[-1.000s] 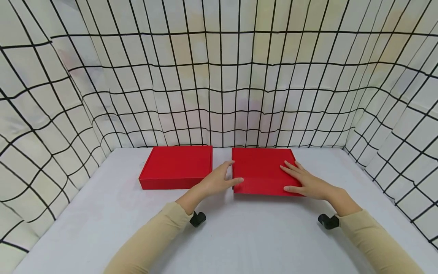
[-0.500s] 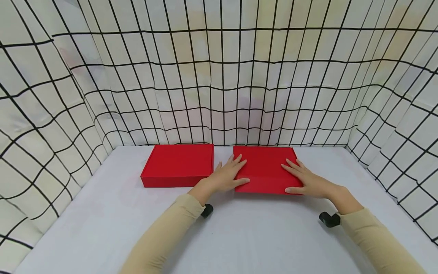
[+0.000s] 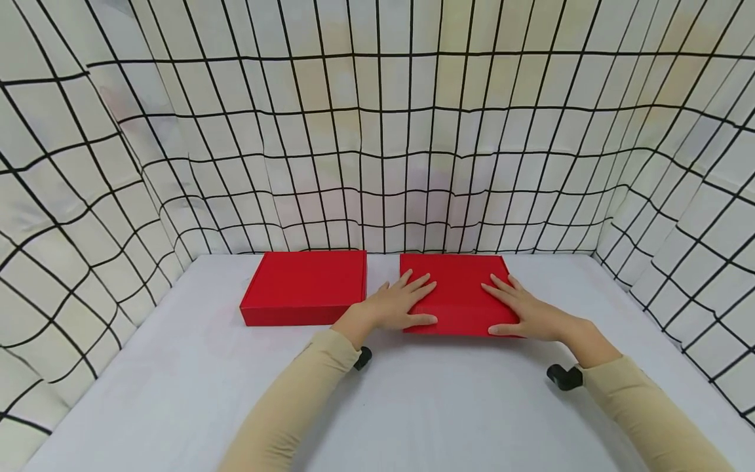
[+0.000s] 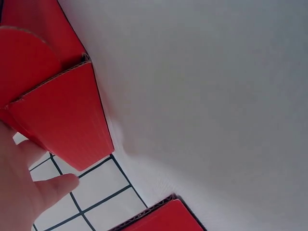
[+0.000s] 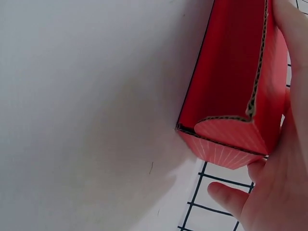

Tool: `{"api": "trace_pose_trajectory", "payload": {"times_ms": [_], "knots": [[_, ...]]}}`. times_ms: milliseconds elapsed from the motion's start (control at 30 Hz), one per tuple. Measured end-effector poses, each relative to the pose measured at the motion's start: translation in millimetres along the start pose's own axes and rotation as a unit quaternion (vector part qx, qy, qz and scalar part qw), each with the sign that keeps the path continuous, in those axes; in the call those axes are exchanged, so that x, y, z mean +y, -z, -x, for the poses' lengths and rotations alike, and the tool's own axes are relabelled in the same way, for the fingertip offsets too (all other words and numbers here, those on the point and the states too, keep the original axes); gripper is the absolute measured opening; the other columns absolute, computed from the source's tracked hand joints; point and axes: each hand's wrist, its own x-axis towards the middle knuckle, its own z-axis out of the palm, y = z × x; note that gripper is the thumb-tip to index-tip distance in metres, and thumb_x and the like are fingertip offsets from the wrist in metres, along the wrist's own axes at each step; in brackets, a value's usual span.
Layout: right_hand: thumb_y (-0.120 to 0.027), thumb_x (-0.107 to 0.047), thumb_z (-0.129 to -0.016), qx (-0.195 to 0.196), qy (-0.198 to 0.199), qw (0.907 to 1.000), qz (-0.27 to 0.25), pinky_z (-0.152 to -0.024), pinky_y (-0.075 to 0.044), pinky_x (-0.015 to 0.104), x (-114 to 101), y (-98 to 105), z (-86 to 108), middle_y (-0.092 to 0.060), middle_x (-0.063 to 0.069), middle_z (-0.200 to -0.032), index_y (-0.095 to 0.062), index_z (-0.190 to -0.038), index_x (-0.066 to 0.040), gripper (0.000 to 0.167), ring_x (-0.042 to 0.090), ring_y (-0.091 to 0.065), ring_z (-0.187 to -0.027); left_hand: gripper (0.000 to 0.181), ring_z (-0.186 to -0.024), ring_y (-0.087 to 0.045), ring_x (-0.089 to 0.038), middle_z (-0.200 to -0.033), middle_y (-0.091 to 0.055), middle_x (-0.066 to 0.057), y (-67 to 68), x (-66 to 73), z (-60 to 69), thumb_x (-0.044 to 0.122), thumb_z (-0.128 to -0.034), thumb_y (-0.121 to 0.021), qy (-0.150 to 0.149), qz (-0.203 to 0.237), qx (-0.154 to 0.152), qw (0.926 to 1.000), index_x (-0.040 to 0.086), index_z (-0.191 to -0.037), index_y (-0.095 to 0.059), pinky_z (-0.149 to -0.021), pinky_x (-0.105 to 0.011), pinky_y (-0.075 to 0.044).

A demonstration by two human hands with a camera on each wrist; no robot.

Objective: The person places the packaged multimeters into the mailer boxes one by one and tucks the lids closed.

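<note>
A red cardboard box (image 3: 460, 292) stands at the back of the table, right of the middle. Both hands lie on its lid with fingers spread. My left hand (image 3: 394, 308) rests on the left part, and my right hand (image 3: 533, 318) covers the right edge, its thumb along the lid's front. From the left wrist view, the box's side wall (image 4: 65, 118) and rounded flap (image 4: 26, 62) show beneath the hand. The right wrist view reveals a gap at the box's front below the raised lid flap (image 5: 269, 96), with the dark red inside visible.
A second red box (image 3: 307, 282), which looks shut, stands to the left with a narrow gap between the two. Black-lined white cloth walls (image 3: 383, 131) rise behind and at both sides. The white tabletop (image 3: 448, 406) stretches in front of the boxes.
My left hand has moved right from beside the box's left edge onto its lid, and its fingers have spread. The right hand stays almost where it was.
</note>
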Motion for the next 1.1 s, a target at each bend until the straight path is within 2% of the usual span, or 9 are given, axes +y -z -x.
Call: {"api": "trace_pose_trajectory", "payload": {"times_ms": [167,300,533,800,1100], "knots": [[-0.076,-0.053,-0.088,-0.002,-0.004,0.9999,0.012,-0.099,-0.046,0.067,-1,-2,-1.1,-0.01,0.019,-0.168,-0.025,-0.163,-0.014,0.099,0.053,-0.004,-0.149,0.088,-0.157,0.001,-0.03,-0.172,-0.006,0.003,1.1,1.0,0.7,0.063,-0.0964,-0.055,0.003,0.012,-0.025,0.9996,0.027,-0.166,-0.015,-0.119,-0.065,-0.019],[-0.077,-0.053,-0.087,0.004,-0.009,0.9998,0.018,-0.099,-0.047,0.066,-1,-4,-1.8,-0.011,0.018,-0.168,-0.026,-0.163,-0.015,0.1,0.052,-0.004,-0.149,0.087,-0.157,0.002,-0.029,-0.172,-0.004,0.004,1.8,2.1,1.0,0.062,-0.097,-0.055,0.008,0.02,-0.03,0.9993,0.028,-0.166,-0.014,-0.119,-0.065,-0.019],[-0.079,-0.05,-0.085,0.018,-0.009,0.9992,0.034,-0.098,-0.049,0.065,-1,-5,-3.1,-0.017,0.019,-0.166,-0.029,-0.162,-0.012,0.099,0.052,-0.008,-0.149,0.088,-0.157,0.004,-0.03,-0.173,-0.002,0.002,1.2,3.6,0.5,0.053,-0.0983,-0.06,0.01,0.01,-0.038,0.9992,0.026,-0.167,-0.012,-0.118,-0.065,-0.022],[-0.081,-0.047,-0.085,0.038,0.004,0.9961,0.08,-0.095,-0.052,0.062,-8,-6,-6.1,-0.025,0.023,-0.162,-0.033,-0.16,-0.009,0.097,0.053,-0.018,-0.146,0.091,-0.157,0.006,-0.031,-0.173,0.0,0.002,0.5,4.1,0.4,0.047,-0.0979,-0.065,0.009,0.009,-0.041,0.9991,0.025,-0.167,-0.009,-0.117,-0.065,-0.024],[-0.082,-0.041,-0.086,0.06,0.017,0.9876,0.144,-0.089,-0.056,0.057,-17,-10,-7.8,-0.033,0.029,-0.156,-0.037,-0.156,-0.003,0.092,0.055,-0.029,-0.14,0.09,-0.157,0.004,-0.031,-0.173,-0.001,0.001,0.7,4.5,0.4,0.044,-0.0983,-0.066,0.007,-0.011,-0.042,0.999,0.024,-0.167,-0.011,-0.116,-0.064,-0.027]]}}
